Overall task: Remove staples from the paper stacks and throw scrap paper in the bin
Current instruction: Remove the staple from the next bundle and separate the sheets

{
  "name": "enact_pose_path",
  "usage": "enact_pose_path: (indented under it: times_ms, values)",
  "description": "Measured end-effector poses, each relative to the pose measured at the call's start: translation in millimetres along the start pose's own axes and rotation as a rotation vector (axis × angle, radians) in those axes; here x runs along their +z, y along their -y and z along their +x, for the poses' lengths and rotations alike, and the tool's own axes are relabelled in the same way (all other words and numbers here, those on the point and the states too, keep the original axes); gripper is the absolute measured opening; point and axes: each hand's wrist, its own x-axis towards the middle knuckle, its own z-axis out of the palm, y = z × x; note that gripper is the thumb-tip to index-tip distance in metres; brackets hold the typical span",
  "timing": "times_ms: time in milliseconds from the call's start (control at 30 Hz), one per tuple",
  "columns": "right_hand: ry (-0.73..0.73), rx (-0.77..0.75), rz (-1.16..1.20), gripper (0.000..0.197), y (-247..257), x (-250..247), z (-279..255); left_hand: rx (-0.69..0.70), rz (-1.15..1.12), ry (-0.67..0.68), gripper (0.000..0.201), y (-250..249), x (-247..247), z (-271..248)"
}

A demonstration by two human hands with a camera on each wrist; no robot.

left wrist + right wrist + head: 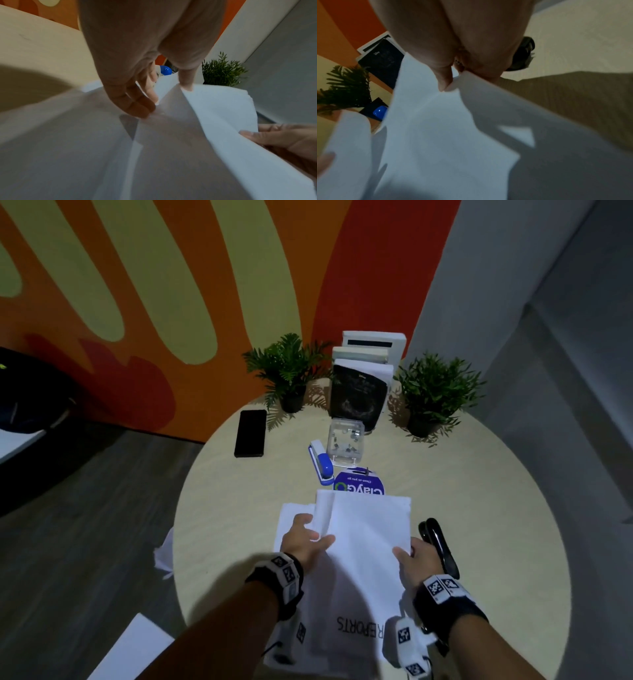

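Observation:
A stack of white paper sheets [366, 529] lies lifted over the near side of the round table [239, 508], printed "REPORTS" at its near end. My left hand [317, 534] grips the upper sheets at their left edge. Its thumb [186, 83] rests on the raised fold and its fingers [137, 105] are below it. My right hand [404, 553] pinches the right edge of the sheets [436, 135] between thumb [444, 79] and fingers. A black staple remover [440, 546] lies on the table just right of that hand. No staple shows.
A blue stapler [322, 462], a clear box of small metal bits [344, 445] and a blue card [359, 484] sit beyond the paper. Farther back are a black phone [250, 433], two potted plants [287, 371] and standing books [363, 385]. White paper [164, 553] hangs off the table's left edge.

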Motion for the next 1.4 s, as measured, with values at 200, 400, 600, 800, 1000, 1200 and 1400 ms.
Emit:
enact_pose_path:
  times_ms: [200, 400, 600, 800, 1000, 1200, 1400]
  values:
    - [0.022, 0.018, 0.071, 0.017, -0.5, -11.8, -5.4, -0.065, 0.250, -0.289, 0.047, -3.3, -18.3, 6.8]
    - [0.045, 0.039, 0.061, 0.019, 7.7, -9.4, -7.8, -0.020, 0.201, -0.168, 0.041, 4.5, -26.9, 15.9]
    - [0.059, 0.086, -0.013, 0.009, 20.6, 19.6, -3.7, 0.069, 0.299, -0.027, 0.053, 7.3, -11.0, 8.1]
    - [-0.038, 0.055, 0.143, 0.033, 24.4, 7.8, -4.2, 0.320, 0.103, -0.042, 0.030, -2.4, -21.3, -1.9]
    - [-0.057, -0.048, 0.405, 0.016, 51.9, -26.7, -17.5, 0.377, -0.129, 0.072, 0.029, -25.9, -29.6, -7.7]
    - [-0.109, -0.117, 0.578, 0.015, 67.0, -38.8, -29.2, 0.354, -0.269, -0.037, 0.014, -49.0, -26.1, -5.0]
    - [-0.197, -0.062, 0.569, 0.019, 56.9, -33.5, -20.2, 0.343, -0.198, -0.029, 0.024, -46.8, -24.0, -7.4]
